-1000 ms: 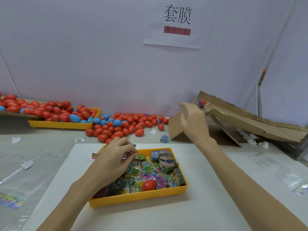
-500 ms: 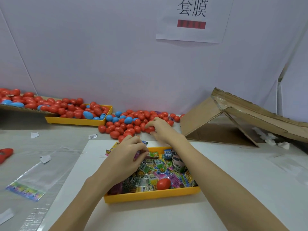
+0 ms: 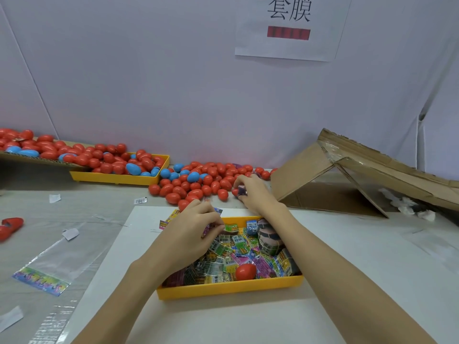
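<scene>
1. Pale wall panels back a grey table. At its far left lie two red egg halves [image 3: 11, 225] and a clear bag [image 3: 49, 266] with a coloured strip.
2. Further back, a back tray [image 3: 116, 179] is heaped with red and blue eggs, and a loose pile [image 3: 198, 187] spills beside it. By that look, most of the wrapping is still to do.
3. The left hand [image 3: 193, 234] hangs over the front tray [image 3: 231, 288], thumb and fingertips pinching a printed wrapper [image 3: 205, 230]. It has kept that place through the last second.
4. The front tray is littered with wrappers. It also holds one bare red egg [image 3: 245, 271] and one wrapped egg [image 3: 269, 240], so little looks finished.
5. The right hand [image 3: 253, 192] curls round an egg [image 3: 240, 191] at the pile's near right edge, just beyond the front tray. A second ago it was raised at the cardboard's edge, and it has since come down to the pile.
6. A collapsed cardboard box [image 3: 347, 180] lies at the right. The egg and wrapper are still apart, so sleeving this one is the step left.
</scene>
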Available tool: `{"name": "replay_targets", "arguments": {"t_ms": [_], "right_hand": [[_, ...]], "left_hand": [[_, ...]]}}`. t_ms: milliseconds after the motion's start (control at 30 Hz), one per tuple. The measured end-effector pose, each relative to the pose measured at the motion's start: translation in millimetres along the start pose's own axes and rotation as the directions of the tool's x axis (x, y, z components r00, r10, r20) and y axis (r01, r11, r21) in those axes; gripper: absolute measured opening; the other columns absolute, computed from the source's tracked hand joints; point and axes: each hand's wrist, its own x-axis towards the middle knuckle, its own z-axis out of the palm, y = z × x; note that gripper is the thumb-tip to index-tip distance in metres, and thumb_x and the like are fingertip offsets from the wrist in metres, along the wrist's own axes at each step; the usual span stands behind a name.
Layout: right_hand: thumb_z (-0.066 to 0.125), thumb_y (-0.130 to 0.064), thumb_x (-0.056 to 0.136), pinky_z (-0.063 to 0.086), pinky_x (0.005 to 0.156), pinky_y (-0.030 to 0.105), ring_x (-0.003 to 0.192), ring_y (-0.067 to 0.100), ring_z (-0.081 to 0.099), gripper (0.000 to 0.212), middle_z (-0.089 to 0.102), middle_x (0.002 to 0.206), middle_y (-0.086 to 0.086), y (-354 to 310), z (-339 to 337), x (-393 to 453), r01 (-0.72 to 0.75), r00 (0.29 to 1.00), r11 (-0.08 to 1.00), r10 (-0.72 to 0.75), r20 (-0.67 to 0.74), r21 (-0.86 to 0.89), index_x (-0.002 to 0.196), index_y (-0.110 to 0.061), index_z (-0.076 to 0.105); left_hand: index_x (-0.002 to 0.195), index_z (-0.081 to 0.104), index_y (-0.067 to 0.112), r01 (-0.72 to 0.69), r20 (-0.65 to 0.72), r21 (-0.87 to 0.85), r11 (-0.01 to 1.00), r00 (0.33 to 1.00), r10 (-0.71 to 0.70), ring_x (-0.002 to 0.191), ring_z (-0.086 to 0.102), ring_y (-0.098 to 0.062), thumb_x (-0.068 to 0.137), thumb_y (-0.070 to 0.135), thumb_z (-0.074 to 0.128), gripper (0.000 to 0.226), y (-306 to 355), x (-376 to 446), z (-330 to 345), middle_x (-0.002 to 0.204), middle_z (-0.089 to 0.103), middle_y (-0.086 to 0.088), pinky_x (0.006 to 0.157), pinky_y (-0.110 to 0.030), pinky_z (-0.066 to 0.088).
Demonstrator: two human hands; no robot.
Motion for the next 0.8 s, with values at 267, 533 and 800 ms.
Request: {"name": "replay_targets", "arguments": {"t_ms": [267,533,800], "right_hand": [[0.057,0.002,0.098,0.048,0.086,0.038,0.098,0.031,0.056,0.031,0.053,0.112,0.017,19,-77,-17,-0.054,0.822,0.949,-0.134,-0.554,-0.310,0.126,-0.011,0.065],[0.055,0.001,0.097,0.038,0.104,0.047,0.115,0.041,0.052,0.015,0.055,0.125,0.024,63,-142,-24,-0.612,0.738,0.660,0.278,-0.615,-0.435,0.108,0.001,0.065],[0.050,-0.008,0.093,0.033,0.106,0.044,0.116,0.037,0.050,0.032,0.056,0.126,0.018,45,-113,-35,-0.394,0.799,0.757,0.001,-0.601,-0.521,0.122,-0.009,0.063]], "left_hand": [[0.101,0.077,0.020,-0.020,0.010,0.026,0.999,1.000,0.019,0.094,0.049,-0.013,0.097,0.025,0.070,0.009,0,0,3,0.097,0.062,0.011,0.078,-0.032,0.049],[0.100,0.077,0.020,-0.009,0.007,0.039,0.999,1.000,0.009,0.094,0.051,-0.015,0.096,0.021,0.072,0.007,-1,1,0,0.096,0.061,0.012,0.079,-0.035,0.051],[0.099,0.077,0.020,-0.003,0.007,0.045,0.999,1.000,0.003,0.093,0.052,-0.014,0.095,0.021,0.073,0.006,0,2,-1,0.094,0.062,0.012,0.077,-0.037,0.052]]}}
